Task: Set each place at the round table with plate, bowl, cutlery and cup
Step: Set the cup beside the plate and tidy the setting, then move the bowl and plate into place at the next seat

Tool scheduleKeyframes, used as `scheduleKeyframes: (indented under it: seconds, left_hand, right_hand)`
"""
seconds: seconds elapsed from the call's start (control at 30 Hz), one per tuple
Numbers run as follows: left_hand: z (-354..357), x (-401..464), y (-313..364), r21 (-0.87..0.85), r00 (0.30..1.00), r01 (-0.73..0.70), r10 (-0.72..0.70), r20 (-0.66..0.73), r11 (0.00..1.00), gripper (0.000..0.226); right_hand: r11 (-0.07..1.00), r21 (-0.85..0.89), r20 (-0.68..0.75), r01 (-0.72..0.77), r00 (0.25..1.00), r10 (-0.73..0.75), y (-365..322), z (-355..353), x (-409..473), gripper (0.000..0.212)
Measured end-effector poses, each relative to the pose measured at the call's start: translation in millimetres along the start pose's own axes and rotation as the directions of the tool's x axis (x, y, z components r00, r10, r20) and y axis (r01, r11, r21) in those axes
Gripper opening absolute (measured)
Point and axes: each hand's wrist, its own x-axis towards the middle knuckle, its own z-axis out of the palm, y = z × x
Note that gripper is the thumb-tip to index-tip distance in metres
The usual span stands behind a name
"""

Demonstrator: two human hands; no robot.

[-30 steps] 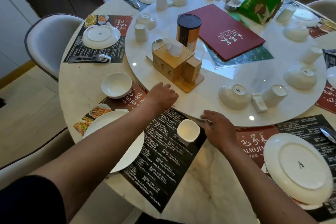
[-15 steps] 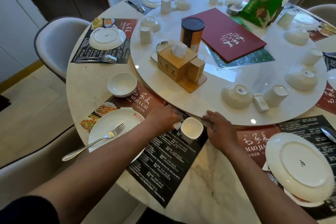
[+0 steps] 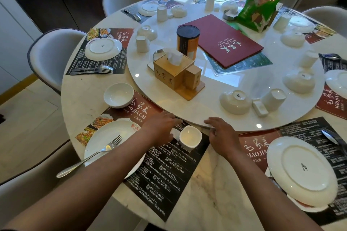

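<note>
A small white cup (image 3: pixel 190 138) is standing upright on the dark paper placemat (image 3: pixel 165 170) at the near place of the round pale marble table (image 3: pixel 206 193). The left hand (image 3: pixel 161 127) is being held just left of the cup, palm down, with its fingers (image 3: pixel 173 119) stretched toward the edge of the round white turning tray (image 3: pixel 234 84). A small white thing (image 3: pixel 175 134) is peeking out by this hand, beside the cup; it cannot be told what it is or whether it is being held. The right hand (image 3: pixel 221 133) is being held just right of the cup, with its fingers (image 3: pixel 209 122) lying flat and loose on the rim of the turning tray. Nothing can be seen in its grip.

On the left part of the placemat, a round white plate (image 3: pixel 105 137) is lying right side up, and a shiny silver fork (image 3: pixel 90 155) is resting across it, with the handle sticking out over the near rim. A small white bowl (image 3: pixel 118 95) is sitting open side up just past the placemat's far corner.

At the next place to the right, a white plate turned upside down (image 3: pixel 302 172) is lying on its own placemat. On the turning tray, an upside-down white bowl (image 3: pixel 235 101) and an upside-down white cup (image 3: pixel 274 99) are waiting close together, near a light wooden tissue box (image 3: pixel 171 73).
</note>
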Motion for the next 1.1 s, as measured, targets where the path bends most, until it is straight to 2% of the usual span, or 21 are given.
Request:
scheduleKeyframes:
  seconds: [0.13,0.27,0.4,0.53,0.73,0.9,0.97,1.1]
  left_hand:
    - [-20,13,7,-0.147,0.983,0.108,-0.127,-0.13,0.983,0.052]
    - [-34,44,39,-0.224,0.962,0.133,-0.18,-0.205,0.966,0.064]
    - [-30,78,78,-0.145,0.95,0.18,-0.21,-0.23,0.973,0.077]
    - [-23,97,94,-0.076,0.96,0.228,-0.238,-0.151,0.971,0.081]
    - [-18,99,96,-0.079,0.962,0.253,-0.26,-0.086,0.964,0.079]
    - [-25,91,94,-0.04,0.962,0.259,-0.261,-0.082,0.965,0.076]
    - [-29,85,96,-0.04,0.963,0.254,-0.257,-0.084,0.966,0.075]
    - [-33,72,100,-0.062,0.966,0.22,-0.226,-0.126,0.974,0.072]
  right_hand:
    - [0.998,-0.069,-0.183,0.012,0.983,-0.024,8,-24,13,0.035]
    - [0.975,-0.217,-0.231,-0.047,0.973,-0.005,25,-49,38,0.054]
    - [0.886,-0.457,-0.064,-0.072,0.997,0.048,38,-73,64,0.092]
    - [0.772,-0.635,0.147,-0.012,0.98,0.137,42,-96,94,0.12]
    - [0.674,-0.717,0.361,0.178,0.922,0.14,38,-109,131,0.127]
    - [0.604,-0.751,0.383,0.268,0.921,0.068,31,-106,131,0.123]
    - [0.633,-0.733,0.332,0.247,0.943,0.017,27,-109,123,0.12]
    - [0.844,-0.524,0.128,0.112,0.99,-0.052,24,-120,82,0.123]
